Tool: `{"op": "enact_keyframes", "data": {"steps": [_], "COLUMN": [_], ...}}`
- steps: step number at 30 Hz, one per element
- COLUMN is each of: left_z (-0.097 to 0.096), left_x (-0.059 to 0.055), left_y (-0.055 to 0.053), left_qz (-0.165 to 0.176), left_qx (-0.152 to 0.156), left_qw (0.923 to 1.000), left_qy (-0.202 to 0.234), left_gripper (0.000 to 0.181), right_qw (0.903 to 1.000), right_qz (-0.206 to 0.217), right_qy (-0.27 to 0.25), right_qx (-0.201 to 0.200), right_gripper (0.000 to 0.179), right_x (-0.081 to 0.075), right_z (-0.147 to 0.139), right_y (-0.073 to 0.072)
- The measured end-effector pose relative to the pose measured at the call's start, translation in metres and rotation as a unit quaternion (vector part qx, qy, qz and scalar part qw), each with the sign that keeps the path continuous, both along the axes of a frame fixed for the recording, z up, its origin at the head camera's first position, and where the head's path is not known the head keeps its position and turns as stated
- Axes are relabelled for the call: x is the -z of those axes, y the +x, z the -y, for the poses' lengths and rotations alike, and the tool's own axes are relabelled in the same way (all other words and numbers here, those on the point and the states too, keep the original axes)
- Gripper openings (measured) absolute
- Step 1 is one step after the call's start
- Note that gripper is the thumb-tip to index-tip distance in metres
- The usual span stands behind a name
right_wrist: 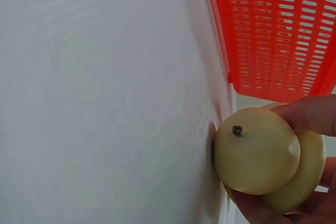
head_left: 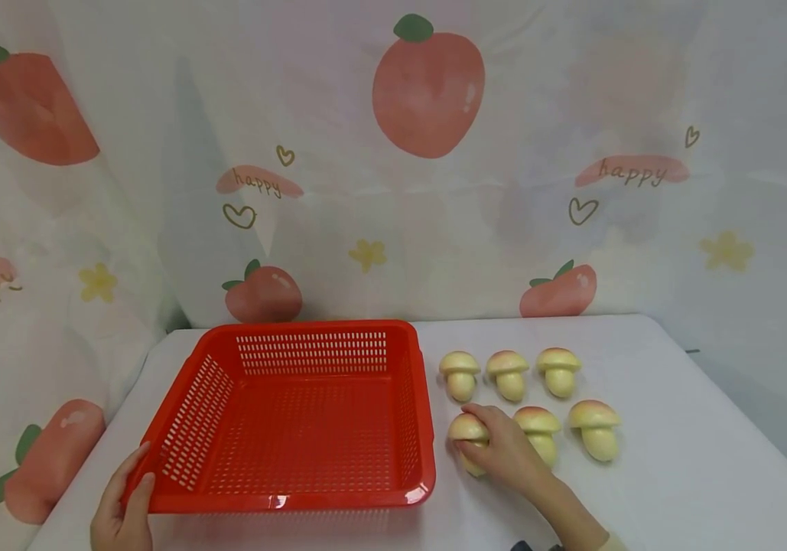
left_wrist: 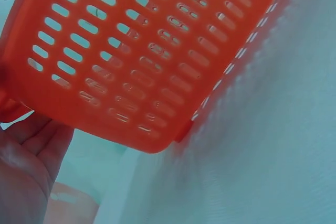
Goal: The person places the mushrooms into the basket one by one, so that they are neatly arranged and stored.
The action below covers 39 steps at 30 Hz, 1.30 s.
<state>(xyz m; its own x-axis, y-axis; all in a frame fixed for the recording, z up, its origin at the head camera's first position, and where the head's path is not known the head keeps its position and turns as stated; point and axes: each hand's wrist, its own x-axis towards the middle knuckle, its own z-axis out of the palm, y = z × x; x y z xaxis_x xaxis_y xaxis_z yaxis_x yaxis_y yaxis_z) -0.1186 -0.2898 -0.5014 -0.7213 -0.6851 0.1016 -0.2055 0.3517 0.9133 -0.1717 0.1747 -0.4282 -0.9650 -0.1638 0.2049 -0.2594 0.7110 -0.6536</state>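
A red slotted plastic basket [head_left: 310, 398] stands on the left of the table with nothing in it. My left hand [head_left: 125, 505] grips its near left corner, thumb over the rim [head_left: 190, 503]; in the left wrist view that hand [left_wrist: 31, 161] is at the basket's edge. To the right of the basket my right hand [head_left: 503, 451] holds a toy mushroom [head_left: 470, 430] by its cap. Seen from the right wrist, its pale stem end [right_wrist: 257, 153] with a dark spot faces the camera, close by the white tabletop, and the fingers are partly hidden behind the cap.
Three mushrooms [head_left: 462, 375] line the back row right of the basket. Beside the right hand lie two more, a partly covered mushroom [head_left: 538, 428] and a mushroom [head_left: 597, 430] at the row's end. A fruit-printed curtain [head_left: 434, 229] hangs behind the white table [head_left: 696, 459].
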Motion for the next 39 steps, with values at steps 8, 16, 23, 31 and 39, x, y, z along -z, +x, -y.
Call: {"op": "enact_keyframes", "data": {"steps": [8, 16, 23, 31, 39], "left_z": [-0.001, -0.004, -0.005, -0.006, -0.004], "left_x": [0.007, 0.007, 0.005, 0.008, 0.013], "left_y": [-0.004, -0.004, -0.003, -0.003, -0.006], "left_qz": [-0.069, -0.108, -0.142, -0.137, -0.154], "left_qx": [-0.013, -0.017, -0.006, -0.003, 0.007], "left_qw": [0.9934, 0.9897, 0.9801, 0.9777, 0.9742], "left_qy": [0.091, 0.092, 0.138, 0.159, 0.165], "left_gripper": [0.036, 0.034, 0.035, 0.035, 0.037], "right_qw": [0.9993, 0.9987, 0.9980, 0.9982, 0.9939], "right_qz": [0.025, 0.028, 0.045, 0.019, 0.028], "right_qy": [-0.026, -0.042, -0.042, -0.050, -0.103], "right_qx": [0.002, 0.007, 0.015, 0.026, 0.028], "right_gripper": [0.049, 0.050, 0.048, 0.048, 0.049], "right_x": [0.002, 0.004, -0.004, -0.032, -0.058], "right_z": [-0.001, -0.001, -0.003, -0.013, -0.011], "right_y": [-0.004, -0.004, -0.003, -0.009, -0.016]}}
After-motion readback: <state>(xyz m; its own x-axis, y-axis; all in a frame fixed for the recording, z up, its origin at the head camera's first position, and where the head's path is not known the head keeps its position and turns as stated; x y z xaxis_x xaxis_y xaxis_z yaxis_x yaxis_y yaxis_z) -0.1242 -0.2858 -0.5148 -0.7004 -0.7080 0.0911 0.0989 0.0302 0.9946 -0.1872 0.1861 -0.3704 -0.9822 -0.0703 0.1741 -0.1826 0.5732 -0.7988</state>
